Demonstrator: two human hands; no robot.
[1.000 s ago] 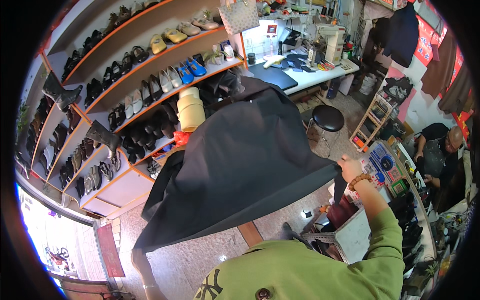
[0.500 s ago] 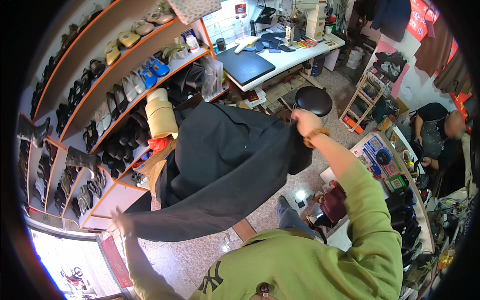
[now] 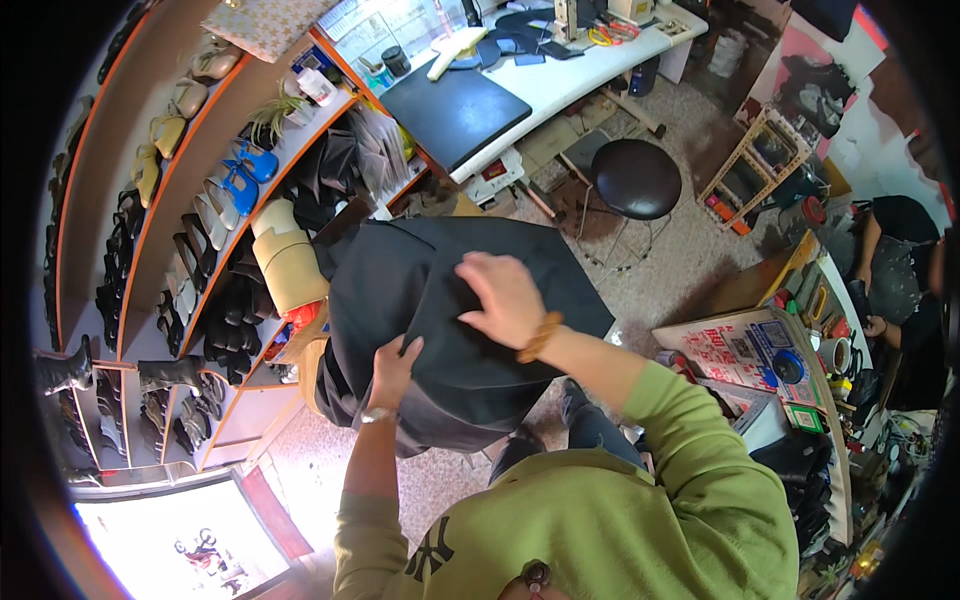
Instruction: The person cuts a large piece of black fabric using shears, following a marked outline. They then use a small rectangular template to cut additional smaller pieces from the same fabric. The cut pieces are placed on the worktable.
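A large black cloth [image 3: 385, 275] lies draped over something in front of me, with folds hanging toward me and a corner pointing right. What it covers is hidden. Near the cloth's middle left, my left hand [image 3: 392, 375] pinches a bit of the fabric between thumb and fingers. My right hand [image 3: 505, 298], a beaded bracelet at its wrist, rests over the middle of the cloth with its fingers spread. Cream-coloured rolls [image 3: 285, 255] of material stand against the cloth's left side.
Shelves of shoes [image 3: 150, 215] curve along the left. A white worktable [image 3: 560, 80] at the back carries a black mat [image 3: 457, 115] and scissors. A round dark stool [image 3: 636, 180] stands beyond the cloth. Another person [image 3: 905, 265] sits at far right behind a cluttered counter [image 3: 835, 410].
The cloth, held stretched out between both hands before, has come down and lies draped. Both hands have moved inward; the right has let go of its edge. My view has shifted.
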